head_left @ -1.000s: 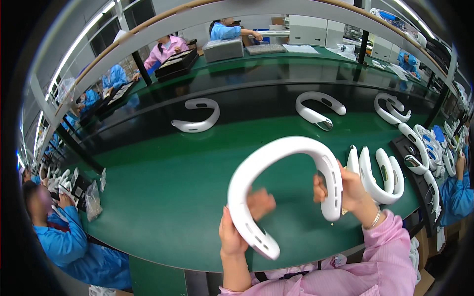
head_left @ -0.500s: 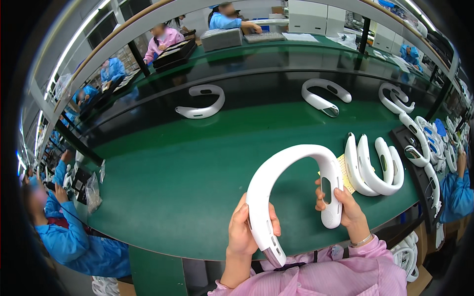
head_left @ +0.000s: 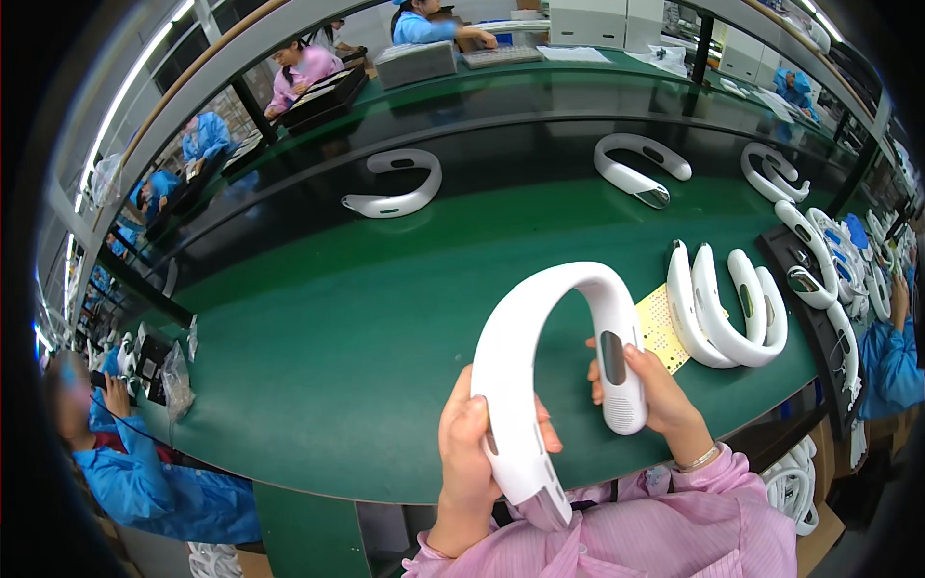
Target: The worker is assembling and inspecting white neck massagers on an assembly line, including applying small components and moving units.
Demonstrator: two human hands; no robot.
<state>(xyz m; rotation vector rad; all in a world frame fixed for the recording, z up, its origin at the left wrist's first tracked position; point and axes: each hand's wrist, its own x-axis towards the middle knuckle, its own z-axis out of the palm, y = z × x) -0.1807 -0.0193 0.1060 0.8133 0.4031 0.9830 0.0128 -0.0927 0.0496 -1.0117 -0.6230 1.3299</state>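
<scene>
Both my hands hold a white, U-shaped neck fan (head_left: 509, 337) above the green table, its bend pointing away from me. My left hand (head_left: 468, 433) is wrapped round its left arm, just above a slotted end with a shiny tip. My right hand (head_left: 663, 390) grips the right arm, thumb beside a dark oval panel, fingers partly hidden behind it. A perforated grille covers that arm's rounded end. Right of my right hand lies a yellow sheet (head_left: 663, 332) with small marks. Several more white neck fans (head_left: 718, 337) lie side by side against it.
Three neck fans lie along the far side, including a left one (head_left: 400, 202) and a middle one (head_left: 626, 181). A dark conveyor tray (head_left: 819, 337) holding more borders the right edge. Co-workers in blue sit left (head_left: 145, 482) and right. A metal rail (head_left: 241, 48) spans overhead.
The held neck fan has shifted slightly left and turned, so its right arm's panel faces me more. More of the yellow sheet shows. My grip stays the same; the whole view has shifted a little.
</scene>
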